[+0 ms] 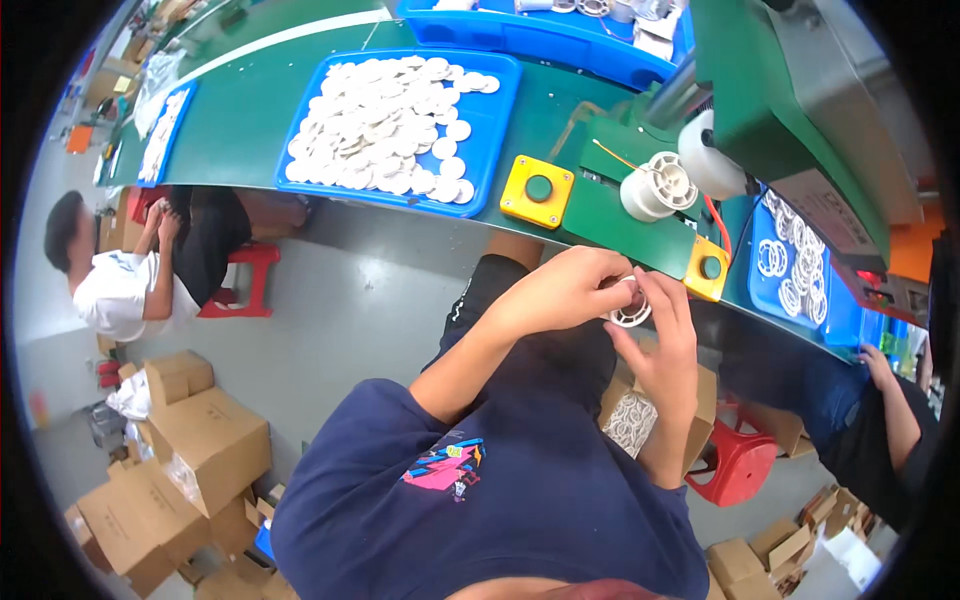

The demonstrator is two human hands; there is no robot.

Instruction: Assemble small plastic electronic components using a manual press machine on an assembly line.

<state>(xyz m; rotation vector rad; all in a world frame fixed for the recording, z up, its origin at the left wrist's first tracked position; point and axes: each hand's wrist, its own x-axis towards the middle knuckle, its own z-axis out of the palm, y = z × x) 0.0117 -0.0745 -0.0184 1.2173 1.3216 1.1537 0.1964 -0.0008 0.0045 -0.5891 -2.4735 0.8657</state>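
Close in front of my body, above my lap, both hands meet at a white plastic ring with spokes [632, 319]. My right hand [668, 345] grips its side between thumb and fingers. From the left, my left hand [575, 285] reaches over the ring's top, thumb and fingers pinched at it. The fingers hide part of the ring, and I cannot tell whether a second small piece is between them. Just beyond, a white spool-shaped part [650, 195] stands on the green machine's bed, under its head [790, 120].
Yellow boxes with green buttons flank the machine: one left [517, 200], one right [703, 288]. A blue tray [497, 130] holds white discs; another [765, 292] holds white rings. Below my hands sits a carton [700, 400] of rings beside a red stool [745, 465]. Other people sit left and right.
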